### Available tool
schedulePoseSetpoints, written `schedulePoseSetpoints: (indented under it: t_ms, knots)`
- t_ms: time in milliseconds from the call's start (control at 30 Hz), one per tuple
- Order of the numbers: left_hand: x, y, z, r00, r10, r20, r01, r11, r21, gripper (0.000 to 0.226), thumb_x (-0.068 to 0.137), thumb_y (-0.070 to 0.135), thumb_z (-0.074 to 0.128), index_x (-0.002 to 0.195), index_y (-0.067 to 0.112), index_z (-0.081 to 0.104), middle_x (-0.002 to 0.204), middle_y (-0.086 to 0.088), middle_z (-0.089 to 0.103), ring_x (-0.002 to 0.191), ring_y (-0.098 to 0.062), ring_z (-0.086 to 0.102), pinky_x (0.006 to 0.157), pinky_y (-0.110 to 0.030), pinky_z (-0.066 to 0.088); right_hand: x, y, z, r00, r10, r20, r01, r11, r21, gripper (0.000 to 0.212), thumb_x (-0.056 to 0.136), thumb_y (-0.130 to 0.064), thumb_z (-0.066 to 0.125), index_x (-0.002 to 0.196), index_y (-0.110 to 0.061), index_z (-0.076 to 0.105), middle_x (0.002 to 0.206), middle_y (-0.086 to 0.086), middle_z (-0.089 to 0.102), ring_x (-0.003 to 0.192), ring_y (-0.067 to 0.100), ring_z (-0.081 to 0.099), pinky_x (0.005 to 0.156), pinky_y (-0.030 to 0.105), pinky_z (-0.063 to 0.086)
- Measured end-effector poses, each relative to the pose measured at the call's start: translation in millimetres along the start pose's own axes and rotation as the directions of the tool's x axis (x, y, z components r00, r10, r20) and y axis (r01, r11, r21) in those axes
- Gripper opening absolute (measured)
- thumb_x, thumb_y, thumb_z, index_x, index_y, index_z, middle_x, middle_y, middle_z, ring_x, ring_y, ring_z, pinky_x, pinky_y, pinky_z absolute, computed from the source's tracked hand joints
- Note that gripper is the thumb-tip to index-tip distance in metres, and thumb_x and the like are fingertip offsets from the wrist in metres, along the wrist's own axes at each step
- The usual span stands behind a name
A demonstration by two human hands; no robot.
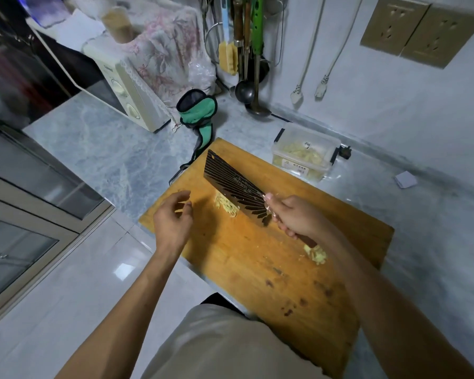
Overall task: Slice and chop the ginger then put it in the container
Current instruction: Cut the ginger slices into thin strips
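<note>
Right hand (293,214) gripping cleaver (237,191) handle, blade over chopped ginger (226,205) on cutting board (257,263); left hand (173,217) loosely curled, holding nothing, just left of ginger; second ginger pile (316,254) beside right wrist; container (304,153) beyond right hand

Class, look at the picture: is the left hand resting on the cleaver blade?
No. The left hand hovers apart from the cleaver, which only the right hand grips by its handle.
</note>
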State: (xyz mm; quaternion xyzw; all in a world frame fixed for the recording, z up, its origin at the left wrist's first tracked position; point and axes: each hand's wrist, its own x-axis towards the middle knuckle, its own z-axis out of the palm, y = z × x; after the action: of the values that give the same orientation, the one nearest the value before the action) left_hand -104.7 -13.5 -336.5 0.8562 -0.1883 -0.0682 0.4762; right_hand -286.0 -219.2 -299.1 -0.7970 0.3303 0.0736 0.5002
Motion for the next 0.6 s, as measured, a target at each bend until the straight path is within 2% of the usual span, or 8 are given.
schedulePoseSetpoints:
  t_ms: [67, 133, 233, 300, 333, 400, 533, 600]
  knots:
    - [4, 2, 2, 0.998, 0.020, 0.065, -0.021, 1.000, 0.014, 0.020, 0.096, 0.012, 0.060, 0.112, 0.018, 0.070, 0.109, 0.009, 0.068, 0.091, 0.000, 0.061, 0.088, -0.029, 0.055, -6, -2, 6, 0.998, 0.065, -0.016, -0.061, 0.979, 0.192, 0.063, 0.101, -0.064, 0.033, 0.077, -0.012, 0.058, 0.053, -0.003, 0.051, 0.040, 0.011, 0.045, 0.044, 0.025, 0.041]
    - [5, 0, 10, 0.975, 0.154, 0.160, -0.167, 0.984, 0.068, 0.026, 0.095, 0.007, 0.058, 0.115, 0.017, 0.070, 0.113, 0.005, 0.068, 0.093, -0.005, 0.063, 0.090, -0.032, 0.054, -7, -8, 12, 0.989, 0.149, -0.016, -0.131, 0.909, 0.395, 0.061, 0.101, -0.064, 0.033, 0.078, -0.012, 0.056, 0.052, -0.002, 0.048, 0.040, 0.012, 0.042, 0.042, 0.025, 0.040]
    - [5, -5, 27, 0.804, 0.413, 0.427, -0.518, 0.840, 0.163, 0.063, 0.079, -0.007, 0.056, 0.138, 0.015, 0.056, 0.143, -0.006, 0.053, 0.122, -0.024, 0.055, 0.100, -0.036, 0.049, -5, -21, 21, 0.967, 0.253, -0.013, -0.205, 0.813, 0.544, 0.062, 0.101, -0.066, 0.033, 0.076, -0.013, 0.055, 0.052, -0.002, 0.047, 0.040, 0.013, 0.041, 0.040, 0.024, 0.039]
    - [7, -7, 35, 0.685, 0.469, 0.557, -0.668, 0.709, 0.225, 0.084, 0.068, -0.007, 0.063, 0.147, 0.015, 0.044, 0.156, -0.005, 0.038, 0.131, -0.027, 0.047, 0.101, -0.036, 0.047, -4, -27, 24, 0.962, 0.273, -0.019, -0.214, 0.794, 0.568, 0.062, 0.100, -0.067, 0.034, 0.077, -0.014, 0.056, 0.053, -0.001, 0.048, 0.041, 0.013, 0.041, 0.041, 0.025, 0.039]
    - [9, -9, 38, 0.661, 0.474, 0.581, -0.696, 0.677, 0.240, 0.089, 0.066, -0.006, 0.066, 0.149, 0.013, 0.041, 0.158, -0.004, 0.034, 0.132, -0.027, 0.046, 0.102, -0.036, 0.046, -3, -30, 24, 0.963, 0.267, -0.029, -0.204, 0.798, 0.567, 0.062, 0.100, -0.067, 0.034, 0.078, -0.013, 0.056, 0.054, 0.000, 0.048, 0.041, 0.013, 0.042, 0.041, 0.024, 0.039]
    - [13, -11, 41, 0.662, 0.455, 0.595, -0.700, 0.659, 0.275, 0.088, 0.069, 0.000, 0.068, 0.150, 0.012, 0.038, 0.158, -0.002, 0.033, 0.133, -0.025, 0.044, 0.106, -0.037, 0.044, -3, -34, 25, 0.966, 0.254, -0.048, -0.184, 0.805, 0.563, 0.063, 0.099, -0.068, 0.034, 0.077, -0.013, 0.055, 0.054, -0.001, 0.048, 0.041, 0.012, 0.042, 0.041, 0.024, 0.040]
    - [26, -15, 38, 0.709, 0.394, 0.585, -0.656, 0.675, 0.339, 0.061, 0.082, 0.003, 0.058, 0.142, 0.017, 0.051, 0.143, -0.005, 0.054, 0.126, -0.028, 0.052, 0.107, -0.040, 0.043, -2, -39, 25, 0.965, 0.247, -0.091, -0.154, 0.810, 0.565, 0.063, 0.098, -0.069, 0.032, 0.074, -0.014, 0.053, 0.053, -0.001, 0.048, 0.041, 0.011, 0.042, 0.044, 0.024, 0.039]
    - [32, -14, 36, 0.718, 0.448, 0.533, -0.654, 0.698, 0.294, 0.062, 0.080, 0.000, 0.060, 0.140, 0.015, 0.053, 0.142, -0.007, 0.056, 0.123, -0.029, 0.055, 0.104, -0.042, 0.046, -2, -40, 28, 0.968, 0.226, -0.107, -0.132, 0.825, 0.549, 0.063, 0.099, -0.068, 0.031, 0.074, -0.014, 0.053, 0.054, -0.001, 0.049, 0.042, 0.011, 0.043, 0.046, 0.025, 0.040]
